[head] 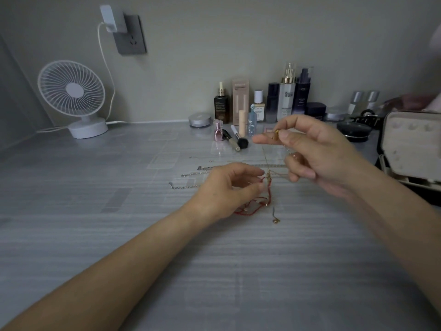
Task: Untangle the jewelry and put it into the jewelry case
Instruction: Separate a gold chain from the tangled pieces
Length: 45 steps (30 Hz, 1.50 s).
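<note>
Seemingly, right fingers [285, 136] pinch a gold pendant [276, 135] above the tangle [269, 192].

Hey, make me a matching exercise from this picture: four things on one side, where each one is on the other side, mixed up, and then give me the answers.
Things
1. fan
2. jewelry case
3. red cord
4. gold charm

Places
A. pinched by the right hand, raised above the table
B. standing open at the right edge
C. far left, at the back of the table
D. pinched by the left hand, low at the table

Pairs: 1-C, 2-B, 3-D, 4-A
</note>
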Tool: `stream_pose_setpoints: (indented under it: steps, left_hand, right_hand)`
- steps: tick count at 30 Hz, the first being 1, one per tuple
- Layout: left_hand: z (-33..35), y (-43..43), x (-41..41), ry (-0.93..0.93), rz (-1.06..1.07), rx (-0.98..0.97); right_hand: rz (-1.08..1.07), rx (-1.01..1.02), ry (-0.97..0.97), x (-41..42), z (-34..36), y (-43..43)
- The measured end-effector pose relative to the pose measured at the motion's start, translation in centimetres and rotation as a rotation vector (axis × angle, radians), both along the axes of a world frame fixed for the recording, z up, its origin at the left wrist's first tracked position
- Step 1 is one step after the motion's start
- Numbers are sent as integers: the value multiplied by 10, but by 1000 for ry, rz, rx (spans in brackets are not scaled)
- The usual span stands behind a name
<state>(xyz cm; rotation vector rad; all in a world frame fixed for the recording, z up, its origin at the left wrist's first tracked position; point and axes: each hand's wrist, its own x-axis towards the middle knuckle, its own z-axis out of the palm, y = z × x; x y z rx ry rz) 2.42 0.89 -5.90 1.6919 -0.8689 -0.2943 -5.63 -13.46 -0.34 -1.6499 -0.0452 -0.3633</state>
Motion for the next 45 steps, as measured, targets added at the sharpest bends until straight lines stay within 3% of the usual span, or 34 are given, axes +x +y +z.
stream_pose_setpoints:
  steps: [8,11,19,26,31,37,45]
  left_hand:
    - [-2,-3,-1,-20,-20,-59]
    - [-2,-2,0,95,-50,-88]
    - [2,1,1,86,36,18]
    - [4,2,5,128,62,6]
    - [4,3,4,113,52,45]
    - [5,8,4,84,23,102]
    - [6,8,7,97,106,128]
  right_hand:
    - [42,-24,62,-1,-1,1]
    - [28,-7,54,-2,0,1]
    - [-18,34,39,2,-1,-12]
    - [55,-306,294,3,-7,-22]
    - [149,-429,404,4,-12,-21]
    - [57,-353,392,4,-9,-23]
    - [38,-406,424,1,-5,-24]
